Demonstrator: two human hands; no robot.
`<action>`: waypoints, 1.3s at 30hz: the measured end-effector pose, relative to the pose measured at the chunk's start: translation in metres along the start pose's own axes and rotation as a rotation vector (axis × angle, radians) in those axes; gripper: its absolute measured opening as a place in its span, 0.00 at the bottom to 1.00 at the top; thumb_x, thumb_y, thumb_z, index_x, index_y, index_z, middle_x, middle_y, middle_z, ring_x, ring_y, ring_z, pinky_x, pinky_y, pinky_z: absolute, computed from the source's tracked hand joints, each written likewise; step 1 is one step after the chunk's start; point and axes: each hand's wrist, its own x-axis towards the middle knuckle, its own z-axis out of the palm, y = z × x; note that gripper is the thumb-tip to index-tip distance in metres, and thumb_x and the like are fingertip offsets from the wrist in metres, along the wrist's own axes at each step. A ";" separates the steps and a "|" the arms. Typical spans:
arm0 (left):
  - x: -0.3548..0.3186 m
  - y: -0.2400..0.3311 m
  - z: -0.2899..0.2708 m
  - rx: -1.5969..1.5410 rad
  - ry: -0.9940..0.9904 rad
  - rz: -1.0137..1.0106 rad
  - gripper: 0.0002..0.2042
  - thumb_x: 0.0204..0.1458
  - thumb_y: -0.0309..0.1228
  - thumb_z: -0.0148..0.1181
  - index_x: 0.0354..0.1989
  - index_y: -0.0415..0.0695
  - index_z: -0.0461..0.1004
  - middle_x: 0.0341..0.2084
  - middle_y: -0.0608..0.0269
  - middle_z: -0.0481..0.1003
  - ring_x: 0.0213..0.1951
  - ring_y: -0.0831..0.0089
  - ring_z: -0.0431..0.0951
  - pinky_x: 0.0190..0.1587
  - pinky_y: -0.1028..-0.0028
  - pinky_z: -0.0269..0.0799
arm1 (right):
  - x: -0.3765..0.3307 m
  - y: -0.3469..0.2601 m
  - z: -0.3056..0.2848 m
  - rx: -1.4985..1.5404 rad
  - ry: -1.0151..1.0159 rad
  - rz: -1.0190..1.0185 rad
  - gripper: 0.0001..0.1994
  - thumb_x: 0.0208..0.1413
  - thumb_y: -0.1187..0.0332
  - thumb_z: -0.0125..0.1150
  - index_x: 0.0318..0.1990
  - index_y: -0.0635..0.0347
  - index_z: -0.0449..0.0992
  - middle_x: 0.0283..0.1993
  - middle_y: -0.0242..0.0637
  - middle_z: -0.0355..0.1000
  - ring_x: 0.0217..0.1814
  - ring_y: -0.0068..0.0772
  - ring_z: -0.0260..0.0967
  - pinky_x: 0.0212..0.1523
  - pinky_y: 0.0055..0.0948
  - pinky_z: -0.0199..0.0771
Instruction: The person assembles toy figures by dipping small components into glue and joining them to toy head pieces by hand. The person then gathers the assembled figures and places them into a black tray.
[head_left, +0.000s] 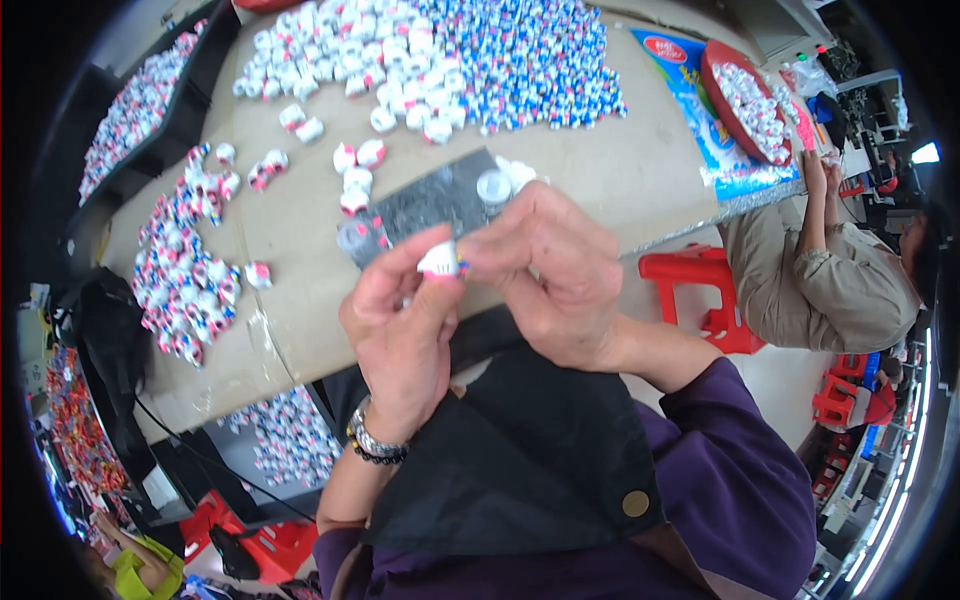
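Note:
Over the front edge of the table, my left hand (400, 335) pinches a small white and pink plastic piece (438, 260) between thumb and fingertips. From the other side, my right hand (550, 275) has its fingertips closed at a tiny blue part (463, 267) against that piece. Whether the two are joined cannot be made out. Just beyond my hands lies a dark flat board (430, 205) with a small clear round dish (493, 187) at its far right corner and pink bits at its left. A few white and pink pieces (357, 180) sit past the board.
White pieces (340, 45) and small blue-and-white parts (540, 60) are heaped at the back. Mixed-colour pieces (180, 270) spread at the left, beside a black bin (200, 95). A red bowl (715, 75) stands far right. A seated person (840, 270) and red stool (700, 290) are at the right.

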 end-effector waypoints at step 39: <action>0.020 0.025 -0.120 1.238 0.550 0.556 0.24 0.39 0.21 0.69 0.48 0.34 0.73 0.32 0.57 0.76 0.22 0.77 0.64 0.25 0.77 0.63 | 0.221 0.233 -0.022 0.237 0.042 0.362 0.21 0.51 0.73 0.63 0.54 0.65 0.69 0.47 0.39 0.72 0.49 0.28 0.70 0.47 0.29 0.72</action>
